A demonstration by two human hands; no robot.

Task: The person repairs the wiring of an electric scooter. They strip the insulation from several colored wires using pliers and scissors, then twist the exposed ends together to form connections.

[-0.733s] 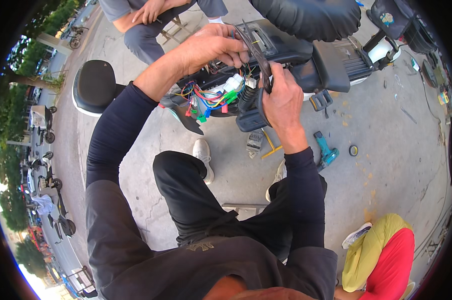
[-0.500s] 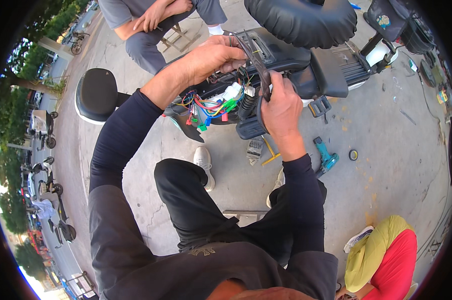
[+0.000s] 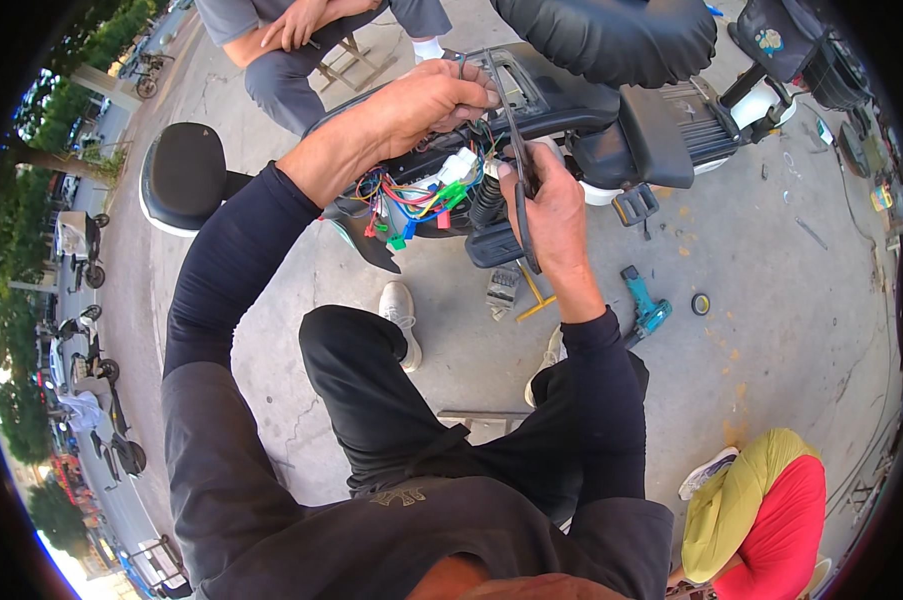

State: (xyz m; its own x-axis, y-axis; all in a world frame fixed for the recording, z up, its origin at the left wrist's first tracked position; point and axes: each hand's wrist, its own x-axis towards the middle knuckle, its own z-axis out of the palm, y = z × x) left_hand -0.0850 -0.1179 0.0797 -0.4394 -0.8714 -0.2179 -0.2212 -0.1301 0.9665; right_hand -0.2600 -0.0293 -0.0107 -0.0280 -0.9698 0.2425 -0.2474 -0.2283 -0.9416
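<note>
Both of my hands are raised over a partly opened electric scooter [image 3: 561, 125]. Between them runs a long, narrow black trim strip [image 3: 506, 100], tilted with one end nearer to me. My left hand [image 3: 439, 98] is closed at its far end, fingertips pinched together. Lower down, my right hand [image 3: 553, 205] wraps round the strip, whose near end sticks out below the fist. Just beneath the hands, a bundle of coloured wires [image 3: 411, 200] with white, green, red and blue connectors hangs out of the scooter body. A black coil spring [image 3: 486, 203] stands beside the bundle.
On the concrete lie a teal cordless drill [image 3: 646, 303], a roll of black tape [image 3: 700, 303], a yellow T-handle wrench [image 3: 540, 298] and a small parts box [image 3: 502, 287]. One person [image 3: 301, 80] sits beyond the scooter, another [image 3: 761, 520] at lower right. A black padded seat [image 3: 183, 178] is at left.
The black strip has turned more edge-on, and its near end now reaches lower past my right hand. The right hand's grip has shifted slightly. My left hand stays at the far end.
</note>
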